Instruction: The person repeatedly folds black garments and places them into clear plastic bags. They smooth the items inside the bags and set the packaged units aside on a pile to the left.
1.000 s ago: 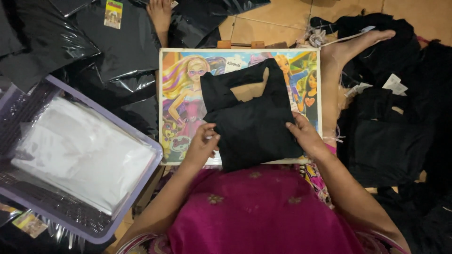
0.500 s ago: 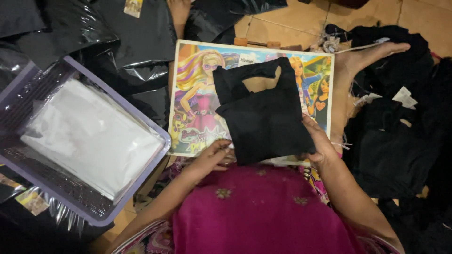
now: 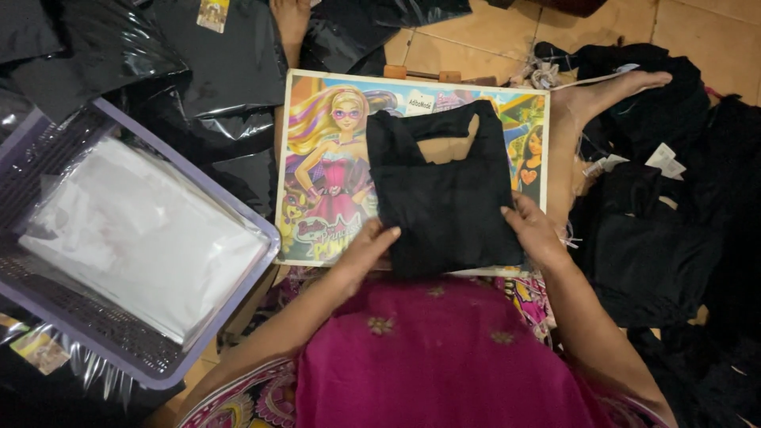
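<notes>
The left hand (image 3: 366, 250) is pinching the lower left corner of a black garment (image 3: 445, 190), its grip narrow, fingers on top of the cloth and thumb tucked under the hem. The right hand (image 3: 533, 230) is holding the lower right edge in the same way, fingers closing over the fabric. The garment is lying folded into a compact block, plain matte black, with a scooped neckline and two shoulder straps showing at its far end; through the neck opening a patch of the surface beneath is showing. It is resting on a colourful picture board (image 3: 325, 170) printed with cartoon figures, which is serving as a small bench across the person's lap, above a magenta dress (image 3: 444, 357). To the left a lilac plastic basket (image 3: 198, 361) is holding clear plastic bags (image 3: 135, 230). Black plastic wrappers (image 3: 198, 71) are lying beyond the board, and a pile of black clothes (image 3: 666, 230) is sitting on the right, beside a bare foot (image 3: 610, 91) on the tiled floor (image 3: 483, 47).
</notes>
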